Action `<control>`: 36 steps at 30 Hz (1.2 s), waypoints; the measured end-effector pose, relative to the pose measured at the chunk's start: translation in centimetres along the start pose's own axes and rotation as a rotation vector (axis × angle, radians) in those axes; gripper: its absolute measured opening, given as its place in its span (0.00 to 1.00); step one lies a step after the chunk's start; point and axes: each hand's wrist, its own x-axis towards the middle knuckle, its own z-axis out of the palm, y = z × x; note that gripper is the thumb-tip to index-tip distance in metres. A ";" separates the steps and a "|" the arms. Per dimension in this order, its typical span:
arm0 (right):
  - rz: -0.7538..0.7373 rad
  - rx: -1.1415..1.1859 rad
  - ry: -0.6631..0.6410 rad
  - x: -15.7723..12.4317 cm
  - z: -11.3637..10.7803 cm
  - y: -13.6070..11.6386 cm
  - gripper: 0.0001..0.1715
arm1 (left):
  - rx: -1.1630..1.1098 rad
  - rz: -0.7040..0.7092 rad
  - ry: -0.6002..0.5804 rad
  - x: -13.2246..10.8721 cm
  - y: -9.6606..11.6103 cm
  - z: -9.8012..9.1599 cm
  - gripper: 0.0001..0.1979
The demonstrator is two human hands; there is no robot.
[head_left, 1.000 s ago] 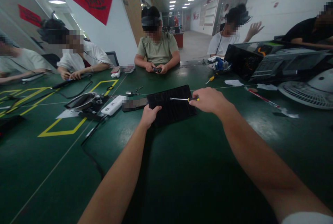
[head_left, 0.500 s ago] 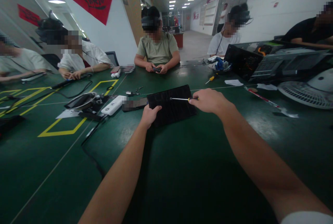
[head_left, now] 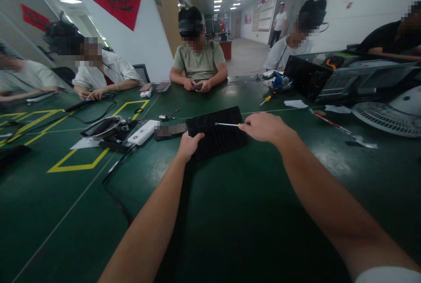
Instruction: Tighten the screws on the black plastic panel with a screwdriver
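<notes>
A dark, flat rectangular panel (head_left: pixel 220 140) is held tilted above the green table, its surface too dark to make out in detail. My left hand (head_left: pixel 190 145) grips its left edge, thumb on the near face. In my right hand (head_left: pixel 263 127) is a screwdriver (head_left: pixel 230 125), the fingers wrapped round its handle and hiding most of it. The metal shaft points left across the panel, and its tip meets a small round spot near the panel's upper middle. Just left of the panel lies a dark phone-like slab (head_left: pixel 171 131).
Left of my hands lie a white power bank (head_left: pixel 144 132), a round-rimmed device (head_left: pixel 103 127) and cables. Small metal parts (head_left: pixel 169 117) lie beyond. To the right are a yellow-handled screwdriver (head_left: pixel 267 98), an open computer case (head_left: pixel 358 77) and a white fan (head_left: pixel 391 112). Several people sit around the table.
My hands, the panel and the screwdriver's shaft stay almost in place; my right fingers have shifted slightly on the handle. At the right, a seated person's head has moved right, and a standing person shows more fully.
</notes>
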 end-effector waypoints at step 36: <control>-0.032 0.043 0.016 -0.1 0.1 0.1 0.25 | -0.020 -0.009 -0.004 0.2 -0.3 0.1 0.20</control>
